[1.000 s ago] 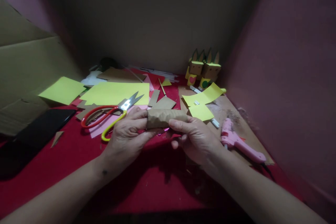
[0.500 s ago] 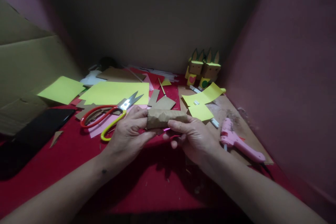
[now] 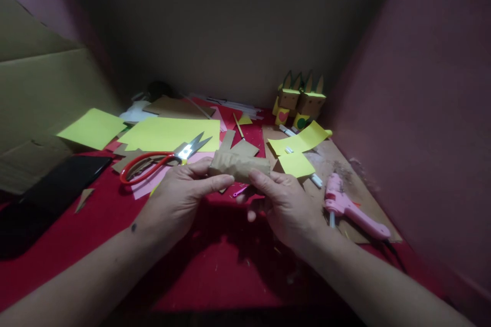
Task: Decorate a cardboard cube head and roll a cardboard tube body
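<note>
Between both hands is a small rolled piece of brown cardboard, held sideways above the red table cover. My left hand grips its left end, thumb along the near face. My right hand pinches the right end with the thumb in front; its lower fingers curl loosely below. Just left of my left hand lie scissors with red and yellow handles, the yellow loop mostly hidden by the hand. Under the roll, a thin pink object lies on the cover.
A pink glue gun rests on a cardboard sheet at right, near yellow paper strips. Two cardboard figures stand behind. Yellow sheets, a black phone-like slab and a large cardboard box are left.
My left thumb has moved from below the roll up onto its near face. The roll has tilted slightly, and my left hand now covers more of the scissors' yellow handle.
</note>
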### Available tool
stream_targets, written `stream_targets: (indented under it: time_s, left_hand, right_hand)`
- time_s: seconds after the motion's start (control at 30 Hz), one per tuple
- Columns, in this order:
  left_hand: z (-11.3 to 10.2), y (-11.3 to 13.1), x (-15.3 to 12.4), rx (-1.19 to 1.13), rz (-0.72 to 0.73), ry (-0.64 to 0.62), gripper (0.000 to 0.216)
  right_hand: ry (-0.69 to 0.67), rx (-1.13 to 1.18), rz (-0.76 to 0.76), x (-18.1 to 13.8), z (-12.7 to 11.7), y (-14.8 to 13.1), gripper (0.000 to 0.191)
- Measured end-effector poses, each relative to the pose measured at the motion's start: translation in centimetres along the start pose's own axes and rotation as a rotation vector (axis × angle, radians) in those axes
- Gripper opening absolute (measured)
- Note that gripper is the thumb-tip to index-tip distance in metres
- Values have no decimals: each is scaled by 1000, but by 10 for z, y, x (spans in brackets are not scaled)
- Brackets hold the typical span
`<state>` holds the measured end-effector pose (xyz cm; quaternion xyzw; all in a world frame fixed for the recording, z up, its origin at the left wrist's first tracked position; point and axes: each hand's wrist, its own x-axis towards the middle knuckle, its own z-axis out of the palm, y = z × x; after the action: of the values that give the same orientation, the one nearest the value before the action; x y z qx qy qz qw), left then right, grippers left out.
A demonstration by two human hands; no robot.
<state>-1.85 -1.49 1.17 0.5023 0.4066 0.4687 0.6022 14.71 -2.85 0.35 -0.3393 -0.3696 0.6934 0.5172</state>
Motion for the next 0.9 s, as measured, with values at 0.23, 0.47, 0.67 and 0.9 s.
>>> stream_targets:
  time_s: [0.23,0.47,0.67,0.9]
  left_hand:
    - [-3,0,2,-87,-53,-48,26]
    - [-18,4,2,274,208,27,9]
    - [-23,6,-1,411,277,127,7]
    - [-19,8,0,403,226,54,8]
  right_hand:
    - [-14,-2,-2,2,1,2,28]
    - [-11,22,-1,2,0,-2,32]
    - [-5,-53,-29,-3,-1,-7,23]
    - [93,-75,-26,0,-2,-7,21]
